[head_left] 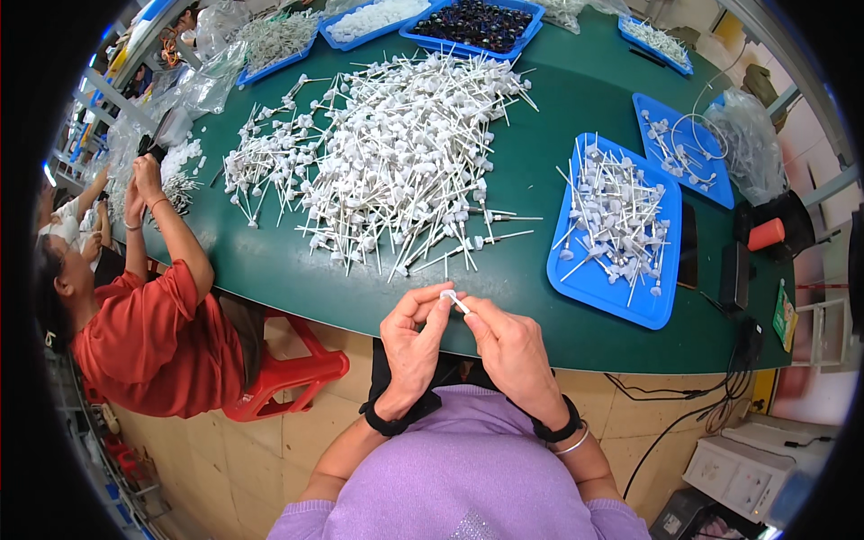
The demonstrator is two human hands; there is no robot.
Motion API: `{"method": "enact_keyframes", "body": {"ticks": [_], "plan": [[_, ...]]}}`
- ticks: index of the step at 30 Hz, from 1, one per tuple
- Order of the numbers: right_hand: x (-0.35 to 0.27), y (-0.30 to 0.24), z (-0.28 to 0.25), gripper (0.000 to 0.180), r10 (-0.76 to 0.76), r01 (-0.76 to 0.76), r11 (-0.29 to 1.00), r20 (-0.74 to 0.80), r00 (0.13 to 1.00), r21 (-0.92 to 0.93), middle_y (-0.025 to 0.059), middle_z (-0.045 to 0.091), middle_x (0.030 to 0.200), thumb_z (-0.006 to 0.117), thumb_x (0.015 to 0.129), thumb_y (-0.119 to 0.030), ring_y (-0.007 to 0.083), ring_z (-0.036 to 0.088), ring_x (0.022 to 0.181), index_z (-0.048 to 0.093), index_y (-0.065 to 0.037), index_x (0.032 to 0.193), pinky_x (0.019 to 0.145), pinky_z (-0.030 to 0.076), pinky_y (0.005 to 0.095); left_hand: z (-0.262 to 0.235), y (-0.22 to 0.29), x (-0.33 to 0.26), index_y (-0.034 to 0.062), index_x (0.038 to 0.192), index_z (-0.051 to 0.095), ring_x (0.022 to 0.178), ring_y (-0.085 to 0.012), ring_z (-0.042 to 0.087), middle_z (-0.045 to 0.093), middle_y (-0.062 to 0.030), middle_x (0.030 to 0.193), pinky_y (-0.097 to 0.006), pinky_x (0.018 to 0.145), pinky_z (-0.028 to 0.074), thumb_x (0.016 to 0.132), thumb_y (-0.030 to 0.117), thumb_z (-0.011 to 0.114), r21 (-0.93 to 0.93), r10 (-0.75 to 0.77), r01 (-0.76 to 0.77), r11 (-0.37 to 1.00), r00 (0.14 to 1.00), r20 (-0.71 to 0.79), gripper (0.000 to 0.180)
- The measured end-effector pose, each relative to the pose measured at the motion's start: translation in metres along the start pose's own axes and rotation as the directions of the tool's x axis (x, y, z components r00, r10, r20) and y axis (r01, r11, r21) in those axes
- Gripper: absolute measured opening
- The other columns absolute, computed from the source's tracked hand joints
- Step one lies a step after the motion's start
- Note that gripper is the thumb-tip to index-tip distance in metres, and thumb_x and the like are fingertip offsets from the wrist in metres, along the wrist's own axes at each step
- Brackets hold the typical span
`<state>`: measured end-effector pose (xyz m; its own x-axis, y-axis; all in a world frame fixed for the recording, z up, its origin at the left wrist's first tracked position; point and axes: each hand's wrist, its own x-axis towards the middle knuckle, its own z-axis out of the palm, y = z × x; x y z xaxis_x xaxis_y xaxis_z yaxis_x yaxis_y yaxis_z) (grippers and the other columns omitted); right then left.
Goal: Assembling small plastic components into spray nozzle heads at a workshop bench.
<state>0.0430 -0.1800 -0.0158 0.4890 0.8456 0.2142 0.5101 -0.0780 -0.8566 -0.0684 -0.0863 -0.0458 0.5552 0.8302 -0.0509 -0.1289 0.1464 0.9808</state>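
Just off the green table (540, 333) edge, left hand (409, 346) and right hand (513, 351), fingers pinched on white pump part (453, 299)

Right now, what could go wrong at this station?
1. Both hands, left hand and right hand, pinch one small white part over the table edge; a slip likely drops it to the floor.
2. The loose pile of white stemmed parts could tangle or roll off.
3. The blue tray sits near the edge and could be knocked.
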Motion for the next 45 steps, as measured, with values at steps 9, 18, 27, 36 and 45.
{"method": "enact_keyframes", "body": {"ticks": [9, 18, 27, 36, 45], "plan": [[-0.005, 0.018, 0.003, 0.023, 0.238, -0.321, 0.846, 0.237, 0.942, 0.426, 0.0017, 0.051, 0.06, 0.05, 0.104, -0.019, 0.0069, 0.049, 0.049, 0.066, -0.005, 0.114, 0.047, 0.04, 0.028, 0.006, -0.001, -0.001, -0.0044, 0.118, 0.06, 0.098, -0.0163, 0.069, 0.073, -0.0168, 0.1, -0.027, 0.09, 0.05, 0.099, 0.004, 0.057, -0.099, 0.021, -0.02, 0.995, 1.0, 0.016, 0.021], [-0.007, 0.017, 0.006, 0.03, 0.297, -0.478, 0.577, 0.375, 0.878, 0.662, -0.0032, 0.047, 0.063, 0.043, 0.107, -0.02, 0.0007, 0.036, 0.046, 0.061, 0.0, 0.119, 0.04, 0.028, 0.0173, 0.003, -0.005, 0.0, -0.0038, 0.119, 0.061, 0.099, -0.0177, 0.069, 0.072, -0.0179, 0.103, -0.03, 0.092, 0.051, 0.098, 0.004, 0.058, -0.108, 0.027, -0.023, 0.994, 0.999, 0.033, 0.022], [-0.013, 0.01, 0.014, 0.031, 0.328, -0.499, 0.404, 0.388, 0.861, 0.767, -0.0027, 0.046, 0.064, 0.043, 0.108, -0.022, 0.0005, 0.035, 0.047, 0.059, 0.0, 0.123, 0.04, 0.028, 0.0166, 0.007, -0.006, -0.001, -0.005, 0.117, 0.06, 0.095, -0.0159, 0.069, 0.071, -0.0171, 0.109, -0.027, 0.088, 0.053, 0.099, 0.002, 0.056, -0.113, 0.077, -0.076, 0.991, 0.997, 0.003, 0.02], [0.006, 0.011, -0.011, 0.032, 0.265, -0.562, 0.601, 0.522, 0.811, 0.568, -0.0018, 0.05, 0.064, 0.041, 0.107, -0.023, 0.0019, 0.041, 0.045, 0.058, -0.002, 0.125, 0.041, 0.032, 0.0188, -0.007, 0.007, 0.011, -0.0045, 0.113, 0.063, 0.095, -0.0183, 0.07, 0.073, -0.0184, 0.102, -0.032, 0.095, 0.05, 0.096, 0.003, 0.06, -0.102, -0.058, 0.065, 0.993, 0.996, 0.07, 0.019], [-0.005, -0.001, -0.018, 0.031, 0.285, -0.432, 0.808, 0.377, 0.881, 0.4, -0.001, 0.051, 0.065, 0.044, 0.106, -0.021, 0.0033, 0.043, 0.048, 0.06, -0.001, 0.125, 0.045, 0.036, 0.0204, -0.006, 0.009, 0.013, -0.003, 0.114, 0.065, 0.091, -0.0162, 0.069, 0.073, -0.0168, 0.101, -0.03, 0.09, 0.05, 0.097, 0.008, 0.062, -0.086, -0.128, 0.131, 0.988, 0.991, 0.039, 0.02]]}}
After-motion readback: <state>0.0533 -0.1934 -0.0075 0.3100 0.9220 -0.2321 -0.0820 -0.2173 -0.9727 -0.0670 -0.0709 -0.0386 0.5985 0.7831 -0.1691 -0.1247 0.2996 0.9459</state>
